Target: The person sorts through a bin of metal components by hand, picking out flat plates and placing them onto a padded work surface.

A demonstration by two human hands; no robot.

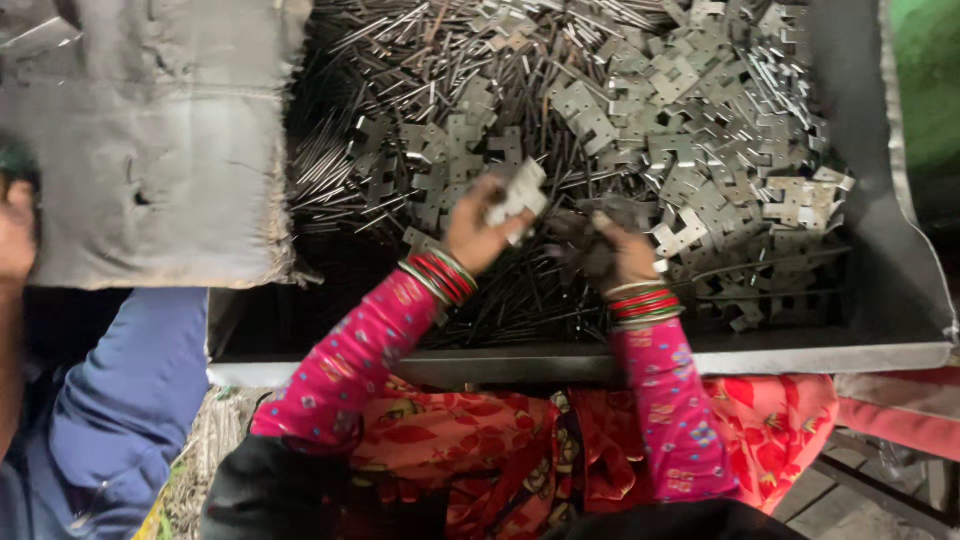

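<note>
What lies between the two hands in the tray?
In the head view, between the left hand holding flat metal plates and the right hand: a short stretch of thin dark metal pins, not bare.

Dull silver-grey stamped metal hinge plates (690,110) lie heaped beside dark steel-grey thin metal pins (400,60) in a grey sheet-metal tray (900,270). Bright pink sleeves with small multicoloured dots (350,365) end in red and green bangles (440,275). Below them is a red floral-printed cloth (770,420). At the left sits a blue sleeve (130,390) under a worn grey fabric sheet (150,150).
</note>
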